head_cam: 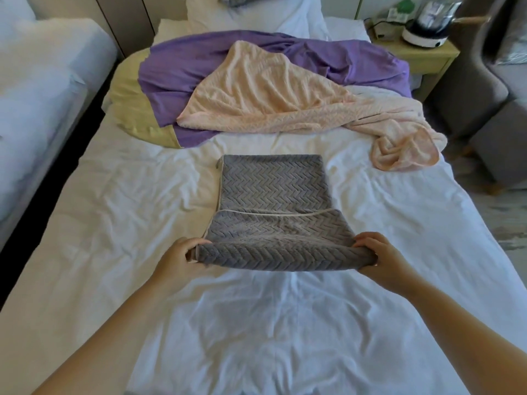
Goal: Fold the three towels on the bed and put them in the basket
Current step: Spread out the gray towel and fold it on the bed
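Left hand (182, 252) and right hand (373, 252) each pinch a near corner of the grey towel (273, 201) on the bed (114, 201); the fold should land square, edges aligned.

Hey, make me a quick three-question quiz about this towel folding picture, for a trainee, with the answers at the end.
1. True or false: both hands grip the grey towel.
2. Which towel lies on top of the purple towel? A) peach B) grey C) green
3. Is a basket visible in the head view?

Key:
1. True: the left hand and right hand pinch its near corners, lifted off the bed.
2. A, the peach towel.
3. No.
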